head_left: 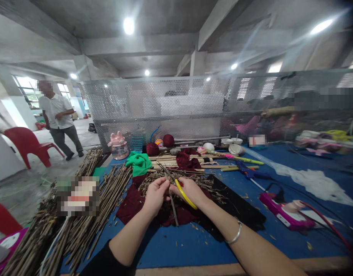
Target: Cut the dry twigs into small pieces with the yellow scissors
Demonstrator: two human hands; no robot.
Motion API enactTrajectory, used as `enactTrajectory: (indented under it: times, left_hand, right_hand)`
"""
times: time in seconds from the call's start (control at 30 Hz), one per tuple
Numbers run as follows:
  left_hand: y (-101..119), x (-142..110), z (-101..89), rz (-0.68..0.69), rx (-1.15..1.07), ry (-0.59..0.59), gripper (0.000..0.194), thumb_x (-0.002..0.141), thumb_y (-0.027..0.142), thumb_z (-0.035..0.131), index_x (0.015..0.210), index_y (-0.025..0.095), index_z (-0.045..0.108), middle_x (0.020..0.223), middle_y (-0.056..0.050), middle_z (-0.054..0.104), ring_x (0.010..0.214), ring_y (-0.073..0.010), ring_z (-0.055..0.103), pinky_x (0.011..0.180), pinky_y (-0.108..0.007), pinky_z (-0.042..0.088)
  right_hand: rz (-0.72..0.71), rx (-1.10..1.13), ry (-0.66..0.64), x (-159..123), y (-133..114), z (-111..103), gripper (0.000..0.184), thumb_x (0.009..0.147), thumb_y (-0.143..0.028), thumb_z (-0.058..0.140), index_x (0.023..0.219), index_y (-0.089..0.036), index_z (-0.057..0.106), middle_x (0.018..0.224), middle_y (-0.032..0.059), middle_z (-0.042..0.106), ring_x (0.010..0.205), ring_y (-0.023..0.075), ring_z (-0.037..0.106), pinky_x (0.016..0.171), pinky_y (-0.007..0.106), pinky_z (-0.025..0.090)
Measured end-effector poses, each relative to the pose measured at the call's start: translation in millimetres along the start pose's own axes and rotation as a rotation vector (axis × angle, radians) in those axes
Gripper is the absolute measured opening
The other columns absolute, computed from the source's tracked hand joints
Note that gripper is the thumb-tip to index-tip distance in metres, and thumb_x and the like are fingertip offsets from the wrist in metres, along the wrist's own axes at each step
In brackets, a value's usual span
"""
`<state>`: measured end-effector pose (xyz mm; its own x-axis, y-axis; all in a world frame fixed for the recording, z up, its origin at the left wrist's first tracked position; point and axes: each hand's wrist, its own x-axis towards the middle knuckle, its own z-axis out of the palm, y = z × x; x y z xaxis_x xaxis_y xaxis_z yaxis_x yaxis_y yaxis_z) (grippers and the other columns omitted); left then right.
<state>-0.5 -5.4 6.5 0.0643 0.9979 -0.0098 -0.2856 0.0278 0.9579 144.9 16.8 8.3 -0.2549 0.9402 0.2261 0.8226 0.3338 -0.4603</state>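
Observation:
My left hand [157, 193] is closed in a pinch on a thin twig [174, 211], whose lower end points down toward me. Close beside it, my right hand [192, 188] grips a pair of scissors with a yellow handle [185, 196]. The blades point up and away to the left, by the twig; whether they touch it I cannot tell. Beneath both hands, a heap of short dry twigs [149, 179] lies on a dark red cloth [129, 205]. A black cloth [236, 212] spreads to the right of the heap.
Long stick bundles [103, 205] lie left on the blue table [170, 251]. A green cloth [139, 163], yarn balls [168, 140] and wrapped rods sit behind. Right are a blue glue gun [248, 169] and a purple power strip [286, 214]. A person [57, 111] stands beyond a red chair [27, 143].

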Motion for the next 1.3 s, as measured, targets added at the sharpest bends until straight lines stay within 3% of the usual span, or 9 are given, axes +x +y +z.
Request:
enactTrajectory:
  times: [0.1, 0.23, 0.53, 0.8, 0.9, 1.07, 1.3]
  left_hand:
    - [1, -2, 0.2, -0.006, 0.0, -0.018, 0.044, 0.066, 0.043, 0.062, 0.099, 0.016, 0.056, 0.066, 0.0, 0.06, 0.05, -0.0079, 0.055, 0.037, -0.014, 0.041]
    - [-1, -1, -0.4, 0.032, 0.032, -0.027, 0.038, 0.066, 0.049, 0.06, 0.084, 0.015, 0.056, 0.059, 0.002, 0.057, 0.045, -0.0072, 0.052, 0.037, -0.015, 0.042]
    - [-9, 3, -2.4, 0.098, 0.186, -0.053, 0.038, 0.071, 0.05, 0.054, 0.078, 0.013, 0.056, 0.054, 0.002, 0.055, 0.037, -0.0063, 0.045, 0.035, -0.017, 0.038]
    - [-7, 3, -1.1, 0.122, 0.145, -0.119, 0.034, 0.073, 0.049, 0.05, 0.076, 0.015, 0.053, 0.052, 0.001, 0.056, 0.035, -0.0071, 0.043, 0.037, -0.018, 0.034]
    - [-8, 4, -2.3, 0.088, 0.143, -0.122, 0.035, 0.072, 0.049, 0.051, 0.073, 0.015, 0.053, 0.05, 0.002, 0.054, 0.035, -0.0067, 0.042, 0.037, -0.018, 0.033]
    - [-10, 5, -3.6, 0.065, 0.163, -0.095, 0.036, 0.072, 0.05, 0.051, 0.073, 0.014, 0.053, 0.051, 0.003, 0.051, 0.037, -0.0065, 0.042, 0.037, -0.018, 0.036]
    - [-8, 2, -3.3, 0.097, 0.251, 0.01, 0.034, 0.073, 0.049, 0.049, 0.073, 0.015, 0.054, 0.051, 0.004, 0.048, 0.038, -0.007, 0.041, 0.035, -0.018, 0.038]
  right_hand:
    - [-0.025, 0.048, 0.017, -1, 4, -2, 0.038, 0.073, -0.054, 0.052, 0.085, -0.019, 0.052, 0.074, 0.0028, 0.058, 0.065, 0.0148, 0.053, 0.056, 0.022, 0.032]
    - [-0.109, 0.098, 0.012, -3, 7, -1, 0.04, 0.073, -0.05, 0.055, 0.096, -0.017, 0.05, 0.088, 0.0053, 0.054, 0.078, 0.0162, 0.052, 0.067, 0.025, 0.037]
    - [-0.128, 0.102, 0.059, -7, 1, 1, 0.049, 0.069, -0.051, 0.059, 0.102, -0.017, 0.046, 0.101, 0.0081, 0.048, 0.095, 0.0205, 0.046, 0.081, 0.032, 0.036]
    - [-0.132, 0.034, 0.038, -10, -3, -2, 0.054, 0.064, -0.052, 0.063, 0.102, -0.018, 0.045, 0.102, 0.0086, 0.048, 0.097, 0.022, 0.046, 0.082, 0.034, 0.035]
    - [-0.137, 0.052, 0.027, -10, -5, -3, 0.05, 0.064, -0.053, 0.062, 0.096, -0.017, 0.047, 0.098, 0.0084, 0.051, 0.092, 0.0207, 0.049, 0.077, 0.031, 0.036]
    - [-0.057, 0.034, -0.031, -9, -4, 1, 0.044, 0.066, -0.058, 0.058, 0.082, -0.018, 0.048, 0.074, 0.003, 0.055, 0.064, 0.0144, 0.051, 0.056, 0.023, 0.031]
    - [0.008, 0.035, -0.036, -7, -5, 7, 0.048, 0.063, -0.065, 0.055, 0.075, -0.018, 0.049, 0.065, 0.0003, 0.054, 0.054, 0.0107, 0.044, 0.05, 0.021, 0.024]
